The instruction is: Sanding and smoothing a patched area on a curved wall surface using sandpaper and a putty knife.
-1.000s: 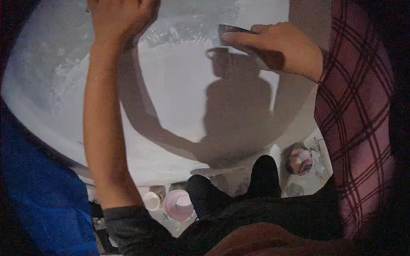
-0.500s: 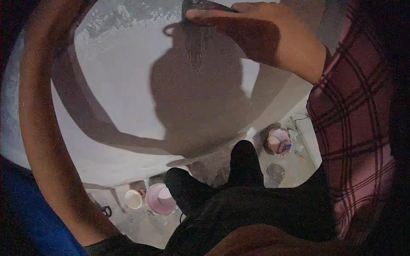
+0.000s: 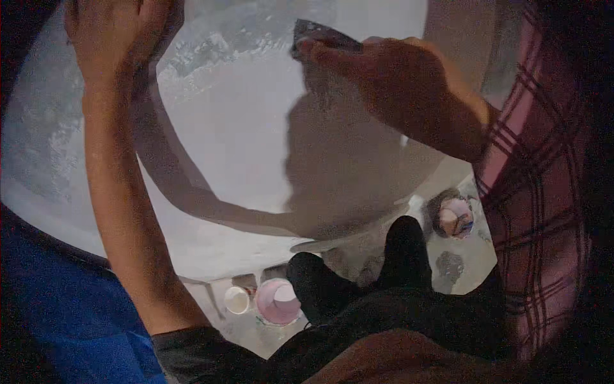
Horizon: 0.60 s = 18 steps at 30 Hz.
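Now | right hand [image 3: 396, 83] holds scraper [image 3: 323, 33] | left hand [image 3: 115, 32] on wall [image 3: 230, 147]

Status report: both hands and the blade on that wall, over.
Right hand grip on scraper blade, edge against white wall. Left hand flat on wall. Nothing blocking; pink bucket on the floor.

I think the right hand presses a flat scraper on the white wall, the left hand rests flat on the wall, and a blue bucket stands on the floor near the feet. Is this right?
Not fully. The bucket near the feet is pink, not blue, as the head view shows. The rest holds: the right hand presses a flat scraper on the white wall, and the left hand rests on the wall.
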Available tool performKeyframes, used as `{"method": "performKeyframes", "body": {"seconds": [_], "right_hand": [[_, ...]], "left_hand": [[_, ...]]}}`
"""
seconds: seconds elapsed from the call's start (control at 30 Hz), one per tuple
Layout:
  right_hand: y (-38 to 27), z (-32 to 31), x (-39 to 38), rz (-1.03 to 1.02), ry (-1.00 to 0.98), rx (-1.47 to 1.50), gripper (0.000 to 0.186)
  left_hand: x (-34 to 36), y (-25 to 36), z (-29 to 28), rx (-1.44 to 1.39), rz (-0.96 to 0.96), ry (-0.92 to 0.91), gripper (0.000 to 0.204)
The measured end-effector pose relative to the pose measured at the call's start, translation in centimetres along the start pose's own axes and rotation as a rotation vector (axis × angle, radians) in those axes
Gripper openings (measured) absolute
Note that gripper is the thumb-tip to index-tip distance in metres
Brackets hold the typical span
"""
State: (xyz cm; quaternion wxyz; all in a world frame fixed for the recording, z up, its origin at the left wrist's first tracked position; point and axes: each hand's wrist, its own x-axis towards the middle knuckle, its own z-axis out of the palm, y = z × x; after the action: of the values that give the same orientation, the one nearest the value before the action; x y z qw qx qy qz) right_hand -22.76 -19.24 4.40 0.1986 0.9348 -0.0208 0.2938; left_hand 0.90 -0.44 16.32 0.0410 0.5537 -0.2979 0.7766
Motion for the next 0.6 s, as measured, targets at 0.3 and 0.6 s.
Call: {"method": "performKeyframes", "body": {"seconds": [0.3, 0.6], "right_hand": [[-3.3, 4.7, -1.4, 0.246, 0.212, 0.435, 0.046], [-6.7, 8.6, -1.4, 0.207, 0.495, 0.572, 0.040]], "left_hand": [[0.8, 0.4, -1.6, -0.198, -0.013, -0.121, 0.070], [0.6, -0.1, -1.2, -0.210, 0.002, -0.130, 0.071]]}}
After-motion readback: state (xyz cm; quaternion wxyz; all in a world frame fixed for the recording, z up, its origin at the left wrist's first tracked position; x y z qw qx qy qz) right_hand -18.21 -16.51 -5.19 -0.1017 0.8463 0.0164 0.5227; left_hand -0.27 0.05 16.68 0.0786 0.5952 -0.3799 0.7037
